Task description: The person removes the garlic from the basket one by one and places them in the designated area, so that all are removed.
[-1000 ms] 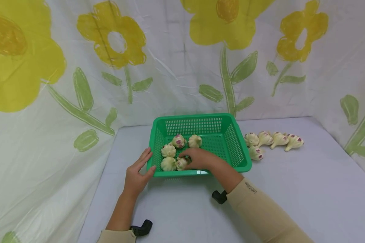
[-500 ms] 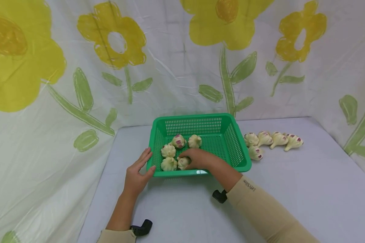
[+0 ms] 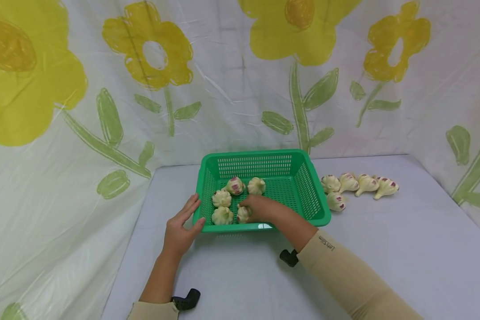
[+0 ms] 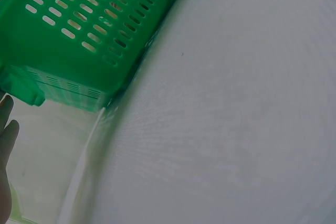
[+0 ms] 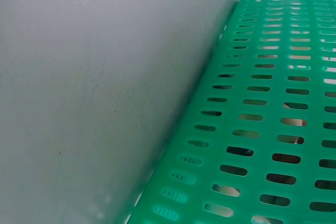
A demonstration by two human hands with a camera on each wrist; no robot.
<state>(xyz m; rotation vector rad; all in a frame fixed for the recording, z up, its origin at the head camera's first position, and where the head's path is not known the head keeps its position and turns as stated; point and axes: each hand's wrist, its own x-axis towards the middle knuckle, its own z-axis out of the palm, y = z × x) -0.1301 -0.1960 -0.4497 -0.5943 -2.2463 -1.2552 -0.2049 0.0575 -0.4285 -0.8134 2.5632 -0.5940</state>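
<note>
Inside a green plastic basket [image 3: 260, 155], my right hand [image 3: 262, 209] grips a garlic bulb [image 3: 243, 214] near the front wall. The bulb is pale with purple streaks, partly covered by the fingers. To its left sits another garlic bulb [image 3: 222, 216], with a further garlic bulb [image 3: 222, 198] behind that one. Two more stand farther back, a purple-streaked garlic bulb [image 3: 235, 186] and a paler garlic bulb [image 3: 256, 186]. My left hand [image 3: 180, 231] rests with extended fingers at the basket's left rim. In the right wrist view, the slotted basket wall [image 5: 278, 129] hides the right hand.
Right of the basket, several garlic bulbs [image 3: 367, 184] lie in a row on the white-covered table [image 3: 376, 249], with one garlic bulb [image 3: 336, 201] in front of them. A flower-printed curtain [image 3: 224, 102] hangs behind the table and along its sides.
The garlic bulb in my right hand has shifted slightly right and turned, leaving a gap from the bulb on its left. My left hand and the basket have stayed in place.
</note>
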